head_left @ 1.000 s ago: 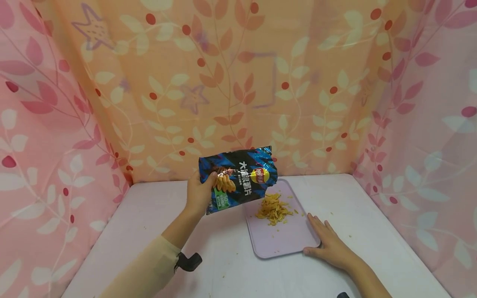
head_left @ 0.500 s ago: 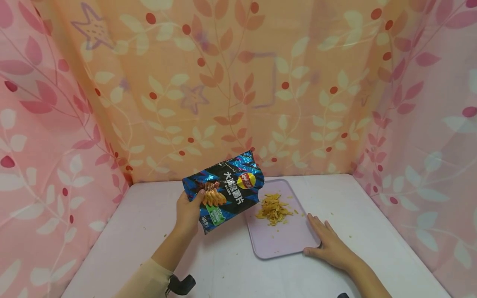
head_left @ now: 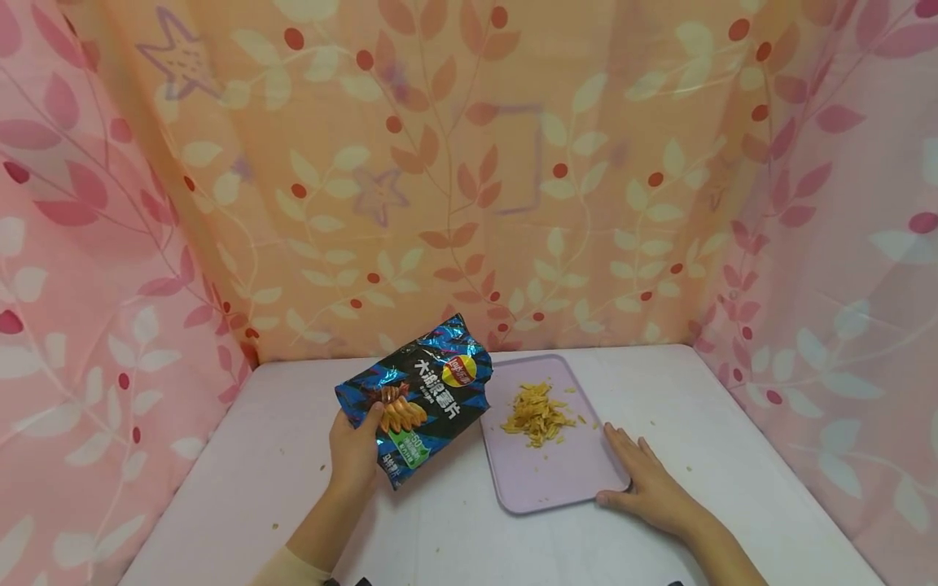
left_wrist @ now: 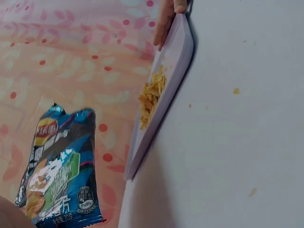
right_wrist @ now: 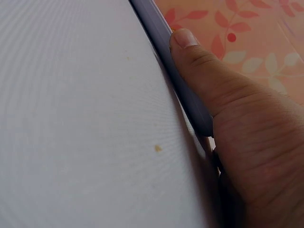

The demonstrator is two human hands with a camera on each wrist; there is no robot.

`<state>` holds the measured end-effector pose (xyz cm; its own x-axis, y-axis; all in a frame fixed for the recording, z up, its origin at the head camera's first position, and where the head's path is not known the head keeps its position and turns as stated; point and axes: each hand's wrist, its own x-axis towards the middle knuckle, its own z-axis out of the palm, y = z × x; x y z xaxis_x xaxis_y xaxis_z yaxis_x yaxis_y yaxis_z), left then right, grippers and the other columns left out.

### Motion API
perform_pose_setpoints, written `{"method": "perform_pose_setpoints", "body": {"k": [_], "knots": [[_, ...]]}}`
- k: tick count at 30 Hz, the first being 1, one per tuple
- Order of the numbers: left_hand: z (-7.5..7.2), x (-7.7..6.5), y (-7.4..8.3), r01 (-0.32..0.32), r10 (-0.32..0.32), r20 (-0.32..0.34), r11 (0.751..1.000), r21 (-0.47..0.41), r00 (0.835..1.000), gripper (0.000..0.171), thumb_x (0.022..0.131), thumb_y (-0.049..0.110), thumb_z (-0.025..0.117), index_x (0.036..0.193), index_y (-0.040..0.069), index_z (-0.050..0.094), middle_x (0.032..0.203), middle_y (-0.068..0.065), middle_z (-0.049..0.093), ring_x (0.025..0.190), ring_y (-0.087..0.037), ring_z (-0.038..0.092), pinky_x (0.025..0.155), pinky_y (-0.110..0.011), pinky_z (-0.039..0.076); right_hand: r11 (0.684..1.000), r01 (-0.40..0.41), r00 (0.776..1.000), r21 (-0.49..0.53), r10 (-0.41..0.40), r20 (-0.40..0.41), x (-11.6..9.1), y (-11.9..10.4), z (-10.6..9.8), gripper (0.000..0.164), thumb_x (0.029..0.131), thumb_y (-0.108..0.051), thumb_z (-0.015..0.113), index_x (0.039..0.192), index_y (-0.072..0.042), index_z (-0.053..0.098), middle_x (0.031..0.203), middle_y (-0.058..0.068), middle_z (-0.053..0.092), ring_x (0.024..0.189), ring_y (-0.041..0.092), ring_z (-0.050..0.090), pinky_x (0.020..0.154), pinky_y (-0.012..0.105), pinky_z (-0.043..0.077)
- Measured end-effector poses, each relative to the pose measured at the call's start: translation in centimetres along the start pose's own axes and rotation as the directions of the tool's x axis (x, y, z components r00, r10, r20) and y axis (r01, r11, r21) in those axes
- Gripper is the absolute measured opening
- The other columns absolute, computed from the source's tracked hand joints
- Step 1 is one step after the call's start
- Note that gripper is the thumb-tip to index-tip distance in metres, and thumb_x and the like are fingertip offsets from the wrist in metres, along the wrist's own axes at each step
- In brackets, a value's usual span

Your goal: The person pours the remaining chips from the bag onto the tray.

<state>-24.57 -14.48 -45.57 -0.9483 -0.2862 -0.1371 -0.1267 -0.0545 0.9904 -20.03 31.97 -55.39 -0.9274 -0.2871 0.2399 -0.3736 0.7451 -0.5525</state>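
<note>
My left hand [head_left: 355,452] pinches a blue and black bag of potato chips [head_left: 440,415] by its lower left side, thumb across the front. The bag is tilted, with its yellow and red logo toward the upper right, and is held up left of the tray. A pale purple tray [head_left: 520,488] lies on the table with a heap of broken, strip-like yellow chips [head_left: 538,415] near its middle. My right hand [head_left: 652,492] rests at the tray's near right corner, fingers straight along the right side. In the right wrist view its thumb [right_wrist: 199,64] touches the tray's edge.
Small yellow crumbs [left_wrist: 236,91] are scattered over the white table [head_left: 256,456]. Flowered curtains stand behind the table, orange at the back [head_left: 454,163] and pink on both sides.
My left hand has drawn the chip bag left and down, away from over the tray, tilting it further. The right hand, the tray and the chip heap stay in place.
</note>
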Motion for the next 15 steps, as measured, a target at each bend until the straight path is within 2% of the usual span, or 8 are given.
{"method": "perform_pose_setpoints", "body": {"k": [3, 10, 15], "knots": [[-0.2, -0.1, -0.5, -0.002, 0.002, -0.01, 1.0, -0.025, 1.0, 0.064, 0.104, 0.041, 0.058, 0.155, 0.01, 0.035, 0.152, -0.013, 0.049, 0.137, -0.029, 0.049, 0.113, -0.049, 0.043, 1.0, -0.006, 1.0, -0.002, 0.006, -0.011, -0.1, 0.1, 0.0, 0.113, 0.078, -0.057, 0.082, 0.164, -0.012, 0.023, 0.166, 0.02, 0.027, 0.15, 0.049, 0.025, 0.126, 0.031, -0.009], [-0.4, 0.0, -2.2, -0.011, 0.008, -0.051, 0.998, -0.069, 0.999, 0.062, 0.106, 0.036, 0.057, 0.157, 0.009, 0.033, 0.152, -0.013, 0.048, 0.136, -0.028, 0.048, 0.113, -0.047, 0.043, 0.999, 0.034, 0.999, -0.017, -0.034, -0.011, -0.2, -0.3, 0.3, 0.112, 0.079, -0.056, 0.082, 0.162, -0.008, 0.025, 0.165, 0.019, 0.03, 0.148, 0.05, 0.027, 0.122, 0.021, -0.012], [-0.1, 0.2, -3.1, 0.0, -0.003, -0.035, 0.995, -0.096, 0.999, 0.065, 0.106, 0.036, 0.055, 0.159, 0.01, 0.027, 0.154, -0.014, 0.045, 0.138, -0.029, 0.046, 0.114, -0.047, 0.041, 0.997, 0.06, 0.998, -0.055, -0.062, -0.029, 0.0, -0.3, 0.1, 0.111, 0.078, -0.054, 0.083, 0.161, -0.006, 0.027, 0.164, 0.019, 0.033, 0.147, 0.05, 0.03, 0.123, 0.021, -0.011]]}}
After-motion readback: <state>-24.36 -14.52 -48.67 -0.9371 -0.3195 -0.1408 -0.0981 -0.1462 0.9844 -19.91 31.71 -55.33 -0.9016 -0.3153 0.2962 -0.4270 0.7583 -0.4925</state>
